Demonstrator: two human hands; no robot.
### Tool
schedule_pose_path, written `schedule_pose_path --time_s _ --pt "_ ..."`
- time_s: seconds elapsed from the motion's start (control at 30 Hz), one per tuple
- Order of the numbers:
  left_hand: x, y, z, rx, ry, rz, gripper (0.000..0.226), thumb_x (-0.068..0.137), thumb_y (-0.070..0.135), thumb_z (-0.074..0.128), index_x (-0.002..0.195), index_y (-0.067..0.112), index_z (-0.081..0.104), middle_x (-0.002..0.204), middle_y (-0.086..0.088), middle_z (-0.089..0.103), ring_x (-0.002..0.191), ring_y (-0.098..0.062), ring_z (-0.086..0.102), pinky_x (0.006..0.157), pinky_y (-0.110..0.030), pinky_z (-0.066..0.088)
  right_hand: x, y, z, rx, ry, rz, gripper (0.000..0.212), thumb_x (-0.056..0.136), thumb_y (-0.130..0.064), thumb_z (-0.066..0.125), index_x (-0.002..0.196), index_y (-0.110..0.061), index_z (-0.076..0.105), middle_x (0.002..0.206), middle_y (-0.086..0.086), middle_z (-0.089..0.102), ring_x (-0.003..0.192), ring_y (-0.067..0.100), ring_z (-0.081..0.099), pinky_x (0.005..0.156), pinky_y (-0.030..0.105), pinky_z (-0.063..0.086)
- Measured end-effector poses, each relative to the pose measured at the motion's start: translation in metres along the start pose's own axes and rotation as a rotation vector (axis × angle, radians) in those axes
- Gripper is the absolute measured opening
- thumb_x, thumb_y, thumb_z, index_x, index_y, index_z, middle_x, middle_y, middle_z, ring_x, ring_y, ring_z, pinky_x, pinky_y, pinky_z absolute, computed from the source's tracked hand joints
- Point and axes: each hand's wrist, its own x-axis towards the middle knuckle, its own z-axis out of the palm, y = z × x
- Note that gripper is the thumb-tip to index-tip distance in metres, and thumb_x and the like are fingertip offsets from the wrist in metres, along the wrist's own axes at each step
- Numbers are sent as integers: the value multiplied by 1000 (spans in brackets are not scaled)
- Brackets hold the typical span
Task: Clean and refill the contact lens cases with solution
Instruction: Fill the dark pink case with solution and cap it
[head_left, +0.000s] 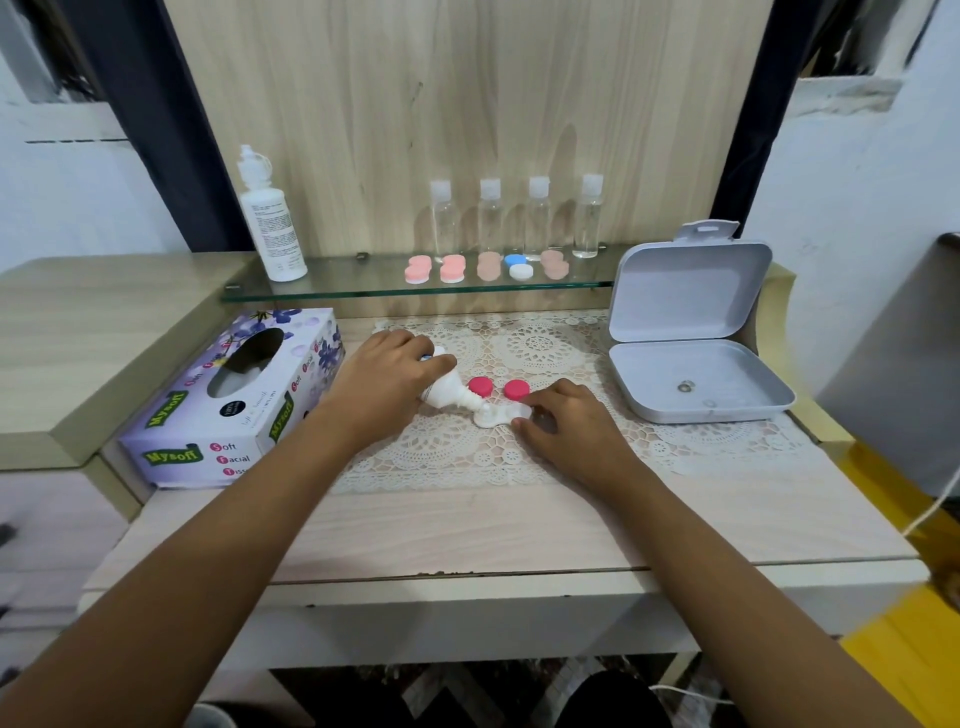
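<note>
My left hand (387, 382) grips a small white solution bottle (451, 394), tilted with its nozzle down over a white lens case (498, 414) on the lace mat. My right hand (569, 423) pinches the right end of that open case and holds it flat. Two pink caps (480, 386) (516, 389) lie loose just behind the case. On the glass shelf (363, 292) at the back sit several more lens cases (452, 269), pink, tan and one blue-and-white (519, 266).
A tissue box (234, 400) stands at the left. An open grey hinged box (696, 358) sits at the right. A tall white bottle (270, 218) and several small clear bottles (537, 218) stand on the shelf. Bare desk wood lies in front of the mat.
</note>
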Motion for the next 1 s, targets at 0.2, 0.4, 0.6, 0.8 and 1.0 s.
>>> schedule_pose_path --time_s 0.2,0.4,0.6,0.8,1.0 --pt "1 -1 2 8 46 13 54 50 3 85 100 13 67 83 -8 66 73 -31 60 68 -39 49 0 -1 0 2 2 1 28 86 -33 60 108 -17 65 95 1 56 97 21 50 86 36 42" --pt "0 -1 3 6 69 13 55 51 3 85 102 13 67 83 -8 66 73 -31 60 68 -39 49 0 -1 -1 1 -2 3 28 87 -33 59 109 -17 64 95 1 55 98 21 49 85 35 41" --pt "1 -2 4 -2 80 15 56 47 5 87 99 15 68 81 -6 66 71 -29 61 66 -37 49 0 -1 -1 1 -9 4 30 87 -33 59 112 -17 64 96 1 55 100 22 49 89 36 42" --pt "1 -3 6 3 86 13 57 48 6 87 101 16 68 82 -5 66 72 -29 60 67 -36 49 0 -1 -1 -6 -7 -3 30 87 -34 58 112 -18 63 92 -4 50 99 21 49 88 36 41" --pt "-1 -2 6 -7 94 13 58 46 7 88 100 15 69 82 -5 67 71 -28 60 66 -36 49 0 -1 -1 -6 -6 -6 30 87 -33 59 111 -17 64 95 1 54 98 22 49 87 37 42"
